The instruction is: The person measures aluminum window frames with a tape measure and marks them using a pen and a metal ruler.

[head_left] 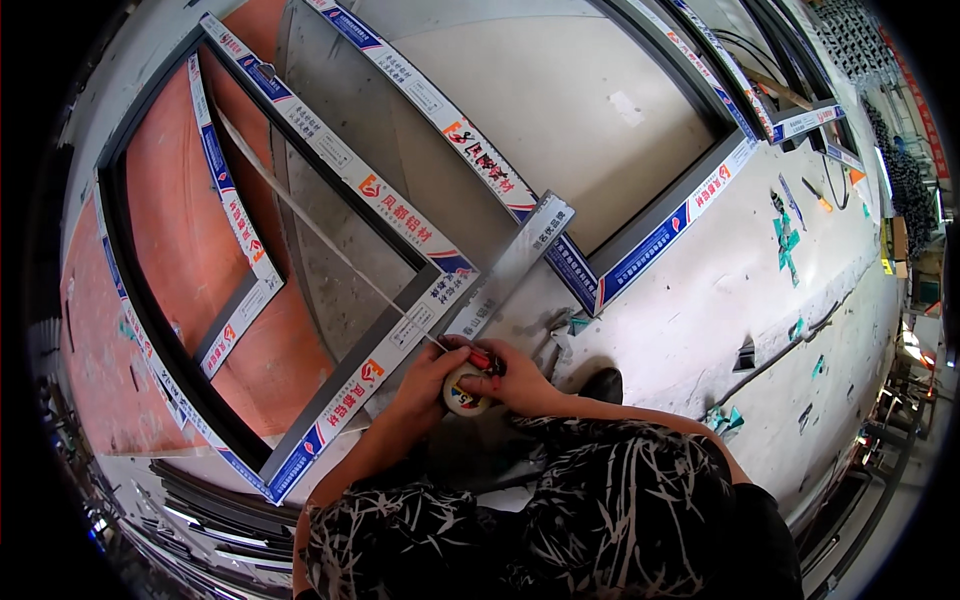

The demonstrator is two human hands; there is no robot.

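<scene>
Close in front of my body, my left hand (428, 382) is closed around a round, pale roll (462, 402) with a coloured label at its middle. A thin white strip (335, 248) runs from my fingers up and left across the dark metal frame. My right hand (527, 384) is closed on a small red-and-black tool (488, 364) against the roll. The fingers partly cover this tool, so its kind cannot be made out. Just beyond my hands lies the corner of the left frame (462, 262), wrapped in printed white-and-blue protective film.
A second frame (660, 235) lies to the right, with a grey metal bar (520, 255) between the two. Reddish board (160, 220) shows under the left frame. Teal scraps (786, 245) and a yellow-handled tool (820, 200) lie on the right. Long dark profiles (215, 530) are stacked lower left.
</scene>
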